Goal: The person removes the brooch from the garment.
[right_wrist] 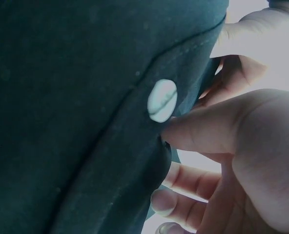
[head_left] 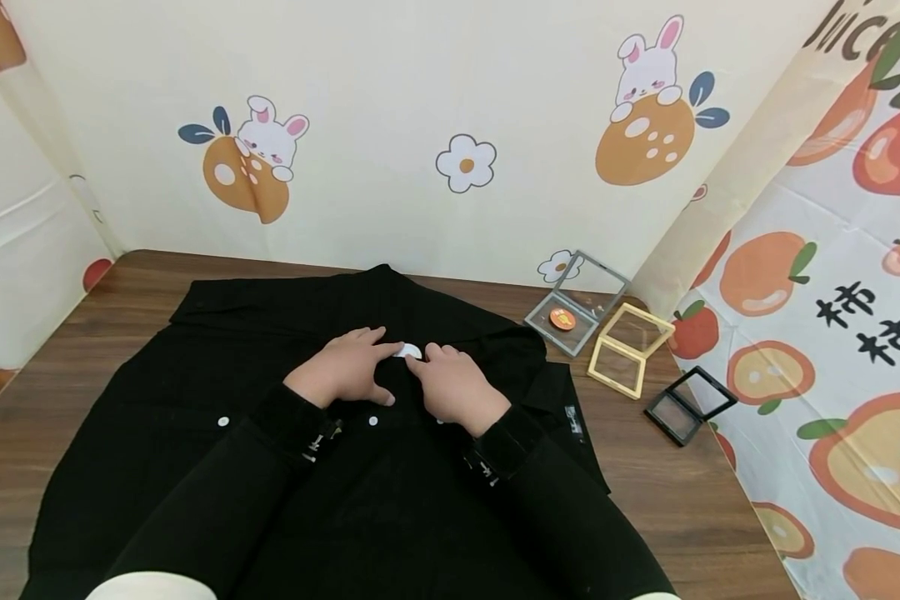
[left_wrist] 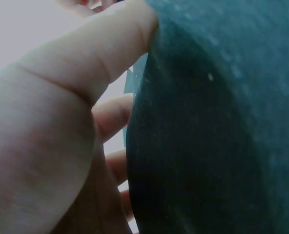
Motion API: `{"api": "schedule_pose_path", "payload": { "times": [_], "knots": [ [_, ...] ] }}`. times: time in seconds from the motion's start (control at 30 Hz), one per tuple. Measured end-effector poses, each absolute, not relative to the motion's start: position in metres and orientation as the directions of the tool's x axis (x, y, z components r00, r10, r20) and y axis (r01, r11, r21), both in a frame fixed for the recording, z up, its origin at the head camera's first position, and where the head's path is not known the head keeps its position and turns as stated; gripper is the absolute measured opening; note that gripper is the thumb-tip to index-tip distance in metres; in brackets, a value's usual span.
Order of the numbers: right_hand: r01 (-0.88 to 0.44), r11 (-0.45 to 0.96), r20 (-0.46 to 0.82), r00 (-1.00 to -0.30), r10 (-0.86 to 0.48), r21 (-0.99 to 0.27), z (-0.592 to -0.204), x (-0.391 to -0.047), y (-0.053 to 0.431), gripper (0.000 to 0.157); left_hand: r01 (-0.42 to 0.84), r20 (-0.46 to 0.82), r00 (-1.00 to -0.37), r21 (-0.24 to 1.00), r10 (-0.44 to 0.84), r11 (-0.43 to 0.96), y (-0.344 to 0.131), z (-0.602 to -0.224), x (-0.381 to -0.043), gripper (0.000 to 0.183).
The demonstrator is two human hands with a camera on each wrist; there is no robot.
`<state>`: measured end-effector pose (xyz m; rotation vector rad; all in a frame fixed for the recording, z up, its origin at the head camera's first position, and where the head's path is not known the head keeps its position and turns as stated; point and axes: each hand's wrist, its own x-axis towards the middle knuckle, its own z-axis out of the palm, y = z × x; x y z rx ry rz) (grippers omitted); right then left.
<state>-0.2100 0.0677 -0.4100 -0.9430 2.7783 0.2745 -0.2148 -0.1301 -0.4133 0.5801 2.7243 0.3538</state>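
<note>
A black shirt (head_left: 217, 358) with white buttons lies spread on the table. Near its collar, my left hand (head_left: 348, 367) pinches the black cloth; in the left wrist view its thumb (left_wrist: 110, 44) lies on the near side, other fingers behind. Close beside it, my right hand (head_left: 457, 383) grips the shirt's edge, thumb (right_wrist: 198, 129) just below a white button (right_wrist: 162, 101) in the right wrist view. A small white patch (head_left: 408, 351) shows between the two hands. Another white button (head_left: 372, 421) sits lower on the front.
At the right of the wooden table (head_left: 645, 500) stand three opened hinged cases: a grey one (head_left: 592, 333) with an orange round sticker, a yellow one (head_left: 603, 379) and a black one (head_left: 675, 425). Printed cloth walls (head_left: 382, 167) border the table.
</note>
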Motion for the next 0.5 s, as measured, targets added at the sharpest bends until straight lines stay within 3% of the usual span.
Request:
{"api": "schedule_pose_path", "payload": {
  "times": [0.5],
  "knots": [
    [-0.629,0.771,-0.241,-0.767,-0.595,0.097,-0.4083,-0.2103,0.0705,0.051,0.337,-0.279,-0.860,0.318,0.428,0.886,-0.1298,-0.4135,-0.2146,0.085]
  ]
}}
